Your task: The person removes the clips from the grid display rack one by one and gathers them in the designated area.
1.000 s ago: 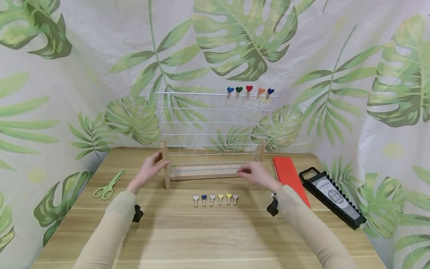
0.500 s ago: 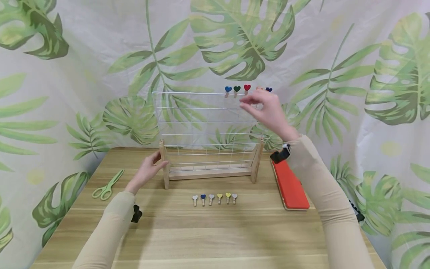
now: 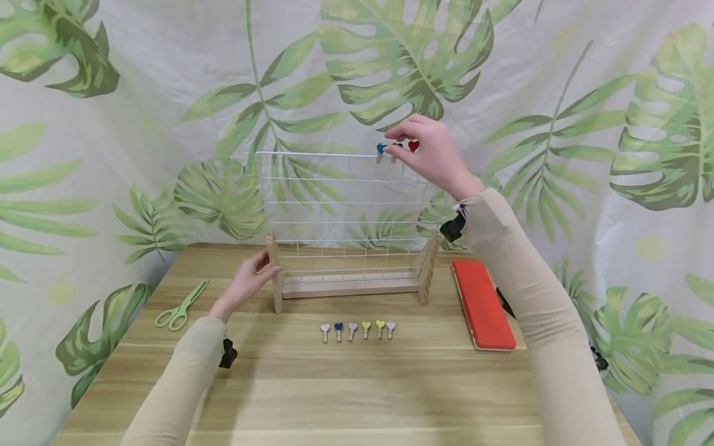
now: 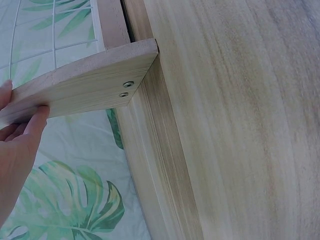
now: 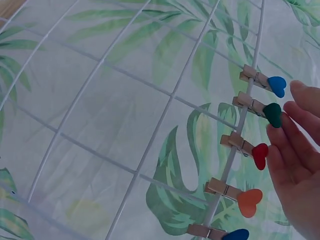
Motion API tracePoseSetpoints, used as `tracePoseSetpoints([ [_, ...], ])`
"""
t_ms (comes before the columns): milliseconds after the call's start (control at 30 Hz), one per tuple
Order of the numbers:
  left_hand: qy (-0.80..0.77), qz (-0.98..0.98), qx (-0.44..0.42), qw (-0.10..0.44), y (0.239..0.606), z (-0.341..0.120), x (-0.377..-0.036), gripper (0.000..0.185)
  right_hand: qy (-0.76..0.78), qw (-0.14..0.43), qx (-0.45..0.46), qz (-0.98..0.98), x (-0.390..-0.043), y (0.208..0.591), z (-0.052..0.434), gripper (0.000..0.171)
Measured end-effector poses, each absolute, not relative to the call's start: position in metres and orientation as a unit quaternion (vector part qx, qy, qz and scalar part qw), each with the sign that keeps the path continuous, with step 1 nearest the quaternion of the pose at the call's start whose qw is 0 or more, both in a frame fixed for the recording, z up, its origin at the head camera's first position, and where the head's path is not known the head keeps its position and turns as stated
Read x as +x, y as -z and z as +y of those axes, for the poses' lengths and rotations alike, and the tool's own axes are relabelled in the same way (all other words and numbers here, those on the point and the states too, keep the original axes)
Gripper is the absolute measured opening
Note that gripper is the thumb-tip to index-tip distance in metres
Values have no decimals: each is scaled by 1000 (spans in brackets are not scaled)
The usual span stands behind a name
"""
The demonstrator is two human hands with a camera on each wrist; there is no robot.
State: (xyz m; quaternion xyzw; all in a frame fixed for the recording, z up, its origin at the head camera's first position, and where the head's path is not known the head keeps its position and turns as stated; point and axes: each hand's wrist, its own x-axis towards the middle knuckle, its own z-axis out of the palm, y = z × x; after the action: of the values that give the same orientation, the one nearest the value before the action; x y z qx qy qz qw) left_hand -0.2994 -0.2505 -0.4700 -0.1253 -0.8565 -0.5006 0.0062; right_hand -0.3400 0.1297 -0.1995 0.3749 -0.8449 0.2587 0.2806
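A white wire grid rack (image 3: 318, 154) stands upright between two wooden side posts. My left hand (image 3: 245, 285) grips the left wooden post (image 4: 85, 90), thumb on one face and fingers round the other. Along the top rail sit several heart clothespins: blue (image 5: 276, 86), green (image 5: 272, 115), red (image 5: 260, 156), orange (image 5: 250, 202) and dark blue (image 5: 235, 234). At this row my right hand (image 3: 437, 148) is raised, thumb and index finger apart, fingertips right by the blue and green hearts. It hides the orange and dark blue clothespins in the head view.
Several more heart clothespins, white, dark blue and yellow (image 3: 365, 329), lie in a row before the rack. Green scissors (image 3: 181, 306) rest at left. A red case (image 3: 484, 303) lies at right, with a black object (image 3: 504, 301) mostly hidden behind the right sleeve.
My right hand has risen from the rack's lower right to the top rail, then moved slightly left and up toward the blue clothespin. The left hand stays on the post.
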Motion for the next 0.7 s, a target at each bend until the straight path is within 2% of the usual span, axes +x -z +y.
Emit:
tracePoseSetpoints([
  [133,501,-856,-123,-2,453,-244,-290,63,-241,259,372,-858,-346,197,125,21],
  [433,507,-853,-127,-4,446,-242,-285,62,-240,245,369,-864,-347,196,120,14],
  [700,493,-861,-126,5,471,-252,-300,66,-235,272,373,-855,-347,196,118,11],
])
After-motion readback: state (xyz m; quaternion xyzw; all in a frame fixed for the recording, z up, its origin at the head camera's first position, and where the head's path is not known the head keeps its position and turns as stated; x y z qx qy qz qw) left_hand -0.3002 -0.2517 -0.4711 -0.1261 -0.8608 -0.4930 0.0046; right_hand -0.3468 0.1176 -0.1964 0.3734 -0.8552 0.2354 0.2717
